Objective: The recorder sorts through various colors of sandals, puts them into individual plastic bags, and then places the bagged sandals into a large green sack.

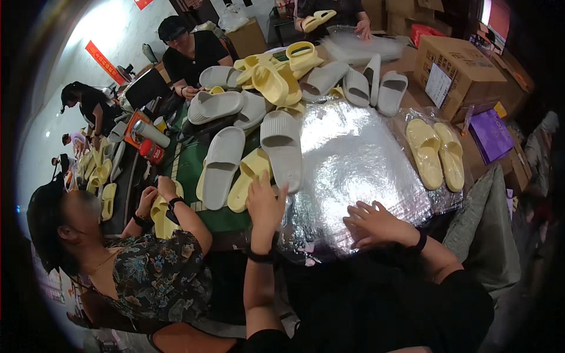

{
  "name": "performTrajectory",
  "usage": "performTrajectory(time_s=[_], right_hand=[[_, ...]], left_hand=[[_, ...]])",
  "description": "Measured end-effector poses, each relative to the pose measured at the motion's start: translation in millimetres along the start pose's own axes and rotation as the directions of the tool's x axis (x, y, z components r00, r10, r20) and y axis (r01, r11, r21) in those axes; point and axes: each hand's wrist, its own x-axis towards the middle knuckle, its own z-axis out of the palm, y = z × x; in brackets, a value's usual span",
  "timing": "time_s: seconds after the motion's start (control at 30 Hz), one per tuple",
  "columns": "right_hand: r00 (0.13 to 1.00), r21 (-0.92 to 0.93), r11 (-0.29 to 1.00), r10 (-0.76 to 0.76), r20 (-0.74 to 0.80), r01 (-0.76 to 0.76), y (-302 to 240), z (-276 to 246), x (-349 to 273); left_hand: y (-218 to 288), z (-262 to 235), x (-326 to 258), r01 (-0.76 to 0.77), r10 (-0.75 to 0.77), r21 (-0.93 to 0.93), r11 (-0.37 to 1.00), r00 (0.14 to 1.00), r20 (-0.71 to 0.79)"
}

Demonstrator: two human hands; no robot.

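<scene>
Head view: the left hand (266, 206) reaches up at 12 o'clock, fingers spread and loose, fingertips touching the near ends of a grey slipper (281, 150) and a yellow slipper (249, 178); it grips neither. The right hand (376, 225) lies flat, fingers splayed and grasping nothing, on the stack of clear bags (353, 159), which spreads from 10 to 2 o'clock of it. A bagged yellow pair (436, 154) lies at 2 o'clock, well apart. A neighbour's hands (154, 197) hold another yellow slipper at 9 o'clock.
</scene>
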Motion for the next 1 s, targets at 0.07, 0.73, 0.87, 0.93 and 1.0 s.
performTrajectory(time_s=[0.07, 0.73, 0.87, 0.93, 1.0], right_hand=[[0.999, 0.002, 1.000, 0.001, -0.041, -0.001, 8.8, 11.3, -3.6], [0.994, -0.117, 0.991, 0.060, -0.087, -0.070, -13.2, 12.2, -22.2], [0.911, -0.097, 0.995, -0.072, -0.407, 0.035, 2.4, 22.7, -20.6], [0.897, 0.015, 0.998, -0.047, -0.439, 0.059, 16.9, 19.9, -24.6], [0.826, 0.254, 0.958, 0.035, -0.563, 0.132, 26.8, 7.2, -23.6]], left_hand=[[-6.5, -4.8, -34.4, -0.008, 0.006, 0.033, 0.999, 0.999, 0.035], [-4.1, 69.8, -87.6, 0.328, -0.002, -0.661, 0.676, 0.897, 0.443], [3.9, 86.7, -85.1, 0.468, 0.001, -0.793, 0.391, 0.861, 0.509], [14.8, 82.5, -81.2, 0.495, 0.016, -0.771, 0.401, 0.837, 0.546], [36.4, 69.6, -76.5, 0.423, 0.043, -0.808, 0.411, 0.876, 0.480]])
